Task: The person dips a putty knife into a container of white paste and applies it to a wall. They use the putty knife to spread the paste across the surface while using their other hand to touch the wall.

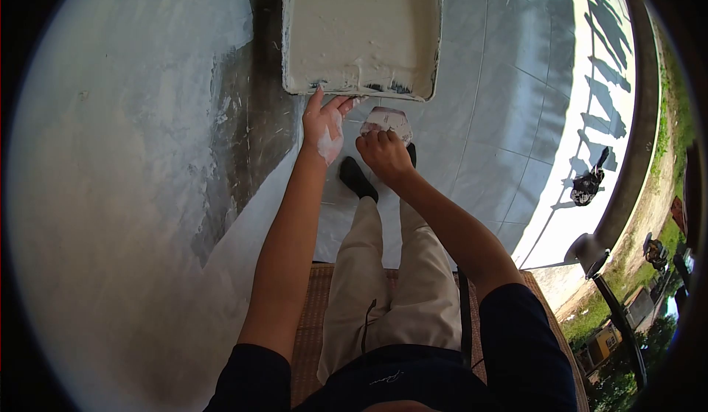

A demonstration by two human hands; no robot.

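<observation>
Centrally in the head view, the wearer's right hand (385, 154) is closed around a broad-bladed scraper (389, 120), its blade carrying pale paste and lying at 12 o'clock, just beyond the knuckles. The left hand (324, 130), toward 11 o'clock, is palm up and smeared with white; its fingers meet the near rim of a tray (358, 93), but whether they grip it cannot be told. The tray extends toward 12 o'clock and holds a wide layer of paste, with dark patches along its near wall. From 8 to 10 o'clock, the wall (140, 191) bears a broad, uneven pale coat. Toward 11 o'clock, a darker patch (240, 132) with ragged edges shows only scattered pale marks. Coverage may therefore be judged well advanced but incomplete, the darker patch apparently remaining, with ample paste in the tray.
</observation>
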